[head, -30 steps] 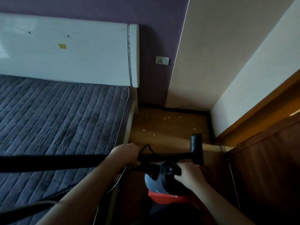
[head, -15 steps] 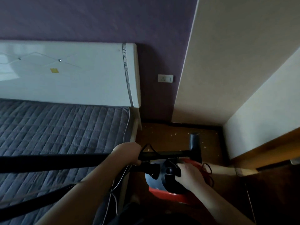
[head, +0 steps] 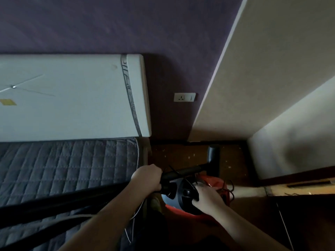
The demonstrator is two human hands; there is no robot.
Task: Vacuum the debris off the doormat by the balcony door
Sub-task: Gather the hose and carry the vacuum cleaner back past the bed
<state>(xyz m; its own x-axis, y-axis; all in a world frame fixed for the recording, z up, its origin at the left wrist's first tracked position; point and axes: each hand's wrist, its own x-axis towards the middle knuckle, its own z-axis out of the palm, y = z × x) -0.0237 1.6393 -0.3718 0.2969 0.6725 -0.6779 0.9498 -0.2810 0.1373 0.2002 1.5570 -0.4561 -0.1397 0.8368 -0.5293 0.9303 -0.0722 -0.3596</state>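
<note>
- Red vacuum body (head: pixel 215 182) is our landmark; our right hand (head: pixel 208 196) curls its fingers on its dark top, probably to carry it.
- Left of it, our left hand (head: pixel 147 180) wraps the black wand (head: pixel 186 170), steering the nozzle (head: pixel 213 156).
- Beyond it, debris (head: pixel 190 157) lies on the brown floor; we see no doormat.

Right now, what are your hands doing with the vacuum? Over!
Left hand grips black vacuum wand. Right hand holds red-and-grey vacuum canister. White crumbs on brown wooden floor ahead. No doormat in view.
</note>
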